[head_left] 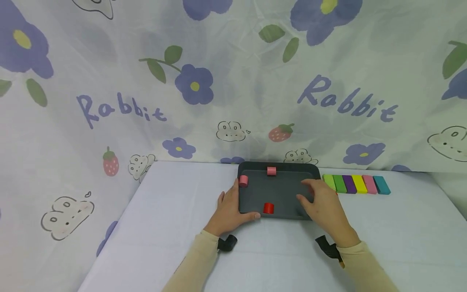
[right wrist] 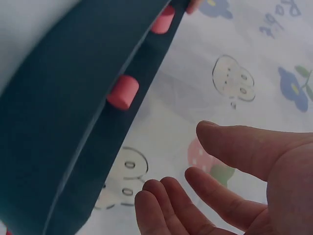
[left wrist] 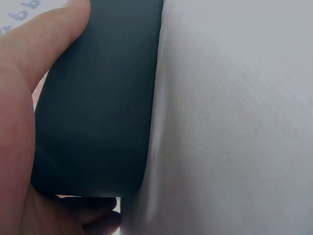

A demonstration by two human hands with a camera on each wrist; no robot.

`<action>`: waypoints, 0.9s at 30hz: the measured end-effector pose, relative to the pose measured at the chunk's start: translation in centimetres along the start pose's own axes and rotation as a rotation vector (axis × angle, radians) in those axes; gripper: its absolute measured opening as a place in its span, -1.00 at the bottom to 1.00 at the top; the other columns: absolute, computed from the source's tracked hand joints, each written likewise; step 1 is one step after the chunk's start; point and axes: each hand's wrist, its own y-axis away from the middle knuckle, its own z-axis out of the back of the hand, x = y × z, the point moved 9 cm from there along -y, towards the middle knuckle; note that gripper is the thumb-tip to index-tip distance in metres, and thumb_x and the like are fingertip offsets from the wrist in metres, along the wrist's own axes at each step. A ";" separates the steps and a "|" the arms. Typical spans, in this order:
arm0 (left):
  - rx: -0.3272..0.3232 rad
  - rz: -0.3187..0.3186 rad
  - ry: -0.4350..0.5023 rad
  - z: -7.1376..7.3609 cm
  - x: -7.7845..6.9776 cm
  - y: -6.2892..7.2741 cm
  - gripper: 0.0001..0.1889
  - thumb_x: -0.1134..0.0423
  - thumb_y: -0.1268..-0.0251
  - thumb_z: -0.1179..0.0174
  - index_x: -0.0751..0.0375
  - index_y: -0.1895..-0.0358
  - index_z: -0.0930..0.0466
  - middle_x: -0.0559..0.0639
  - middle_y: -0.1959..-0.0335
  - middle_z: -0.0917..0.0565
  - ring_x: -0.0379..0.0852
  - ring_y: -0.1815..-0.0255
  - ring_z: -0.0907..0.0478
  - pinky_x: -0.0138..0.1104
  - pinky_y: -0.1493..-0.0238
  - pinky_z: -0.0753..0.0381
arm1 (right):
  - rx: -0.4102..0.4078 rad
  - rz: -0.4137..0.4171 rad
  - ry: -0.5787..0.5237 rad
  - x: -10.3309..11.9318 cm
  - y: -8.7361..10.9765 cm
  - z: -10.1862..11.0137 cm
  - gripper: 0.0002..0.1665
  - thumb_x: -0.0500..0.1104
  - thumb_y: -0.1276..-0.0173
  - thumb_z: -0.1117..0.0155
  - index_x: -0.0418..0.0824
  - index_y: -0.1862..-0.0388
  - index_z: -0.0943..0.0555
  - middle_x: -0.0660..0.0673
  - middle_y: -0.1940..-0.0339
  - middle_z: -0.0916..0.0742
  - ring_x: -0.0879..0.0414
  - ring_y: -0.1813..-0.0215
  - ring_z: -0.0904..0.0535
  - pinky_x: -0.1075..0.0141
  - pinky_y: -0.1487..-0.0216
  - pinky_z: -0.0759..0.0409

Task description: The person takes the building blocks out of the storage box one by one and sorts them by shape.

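A dark grey tray [head_left: 284,192] lies on the table by the back cloth. In it, one pink cylinder [head_left: 271,171] sits at the back wall and another pink cylinder [head_left: 243,181] at the left wall. Near the front wall is a red cylinder [head_left: 268,208]. My left hand [head_left: 230,211] holds the tray's front left corner, thumb along the front wall and fingers by the left side. Over the right part of the tray is my right hand [head_left: 324,202], thumb and fingers apart with nothing between them. The right wrist view shows its fingers loosely bent beside the tray.
Right of the tray stands a row of coloured blocks, from a light green block [head_left: 329,181] to a teal block [head_left: 382,185]. A small red edge [head_left: 336,193] peeks out behind the right hand. A patterned cloth [head_left: 233,81] hangs behind the white table [head_left: 277,259].
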 end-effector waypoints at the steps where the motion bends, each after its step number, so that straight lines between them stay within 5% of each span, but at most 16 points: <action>1: 0.001 0.002 -0.001 0.0 0.0 0.0 0.36 -0.45 -0.03 -0.33 0.22 -0.64 0.34 0.13 -0.62 -0.07 0.06 -0.59 -0.06 0.17 -0.53 0.21 | 0.001 -0.003 0.003 0.2 0.0 -0.2 -0.50 -0.23 -0.29 -0.44 -0.41 -0.16 -0.59 -0.32 0.07 -0.69 -0.13 0.13 -0.60 -0.01 0.16 -0.64; 15: -0.008 0.009 0.002 0.0 -0.3 0.0 0.35 -0.42 -0.03 -0.35 0.25 -0.64 0.30 0.17 -0.60 -0.11 0.09 -0.58 -0.10 0.18 -0.53 0.19 | 0.055 -0.060 -0.046 1.9 -0.3 -3.8 -0.48 -0.14 -0.29 -0.45 -0.40 -0.15 -0.60 -0.28 0.06 -0.72 -0.07 0.13 -0.65 0.04 0.15 -0.68; 27: -0.019 0.001 -0.005 0.2 -0.3 0.1 0.36 -0.42 -0.02 -0.36 0.27 -0.63 0.30 0.20 -0.60 -0.11 0.09 -0.58 -0.09 0.18 -0.53 0.18 | 0.139 -0.104 -0.031 3.2 -0.7 -6.9 -0.49 -0.08 -0.27 -0.47 -0.38 -0.07 -0.64 -0.17 0.26 -0.71 0.04 0.27 -0.57 0.10 0.22 -0.63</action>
